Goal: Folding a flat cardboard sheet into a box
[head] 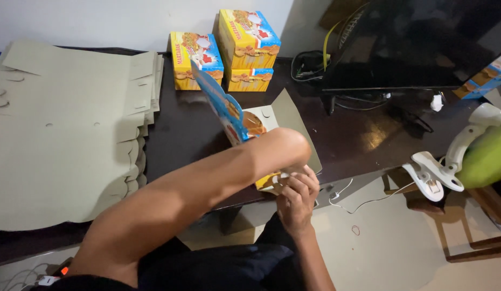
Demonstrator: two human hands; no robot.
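Note:
A half-folded cardboard box [285, 116], grey inside with yellow and blue print outside, stands at the front edge of the dark table [191, 134]. One printed flap [221, 102] sticks up. My left forearm crosses from the lower left, and my left hand [287, 150] bends down over the box, its fingers mostly hidden behind the wrist. My right hand [296, 199] reaches up from below and pinches the box's yellow lower corner [265, 183] at the table edge.
A thick stack of flat grey box blanks [67, 129] covers the table's left side. Three finished printed boxes [245, 40] stand at the back. A black monitor [417, 43] with cables is at the right. A white clamp [433, 175] and a green object [487, 156] are at the far right.

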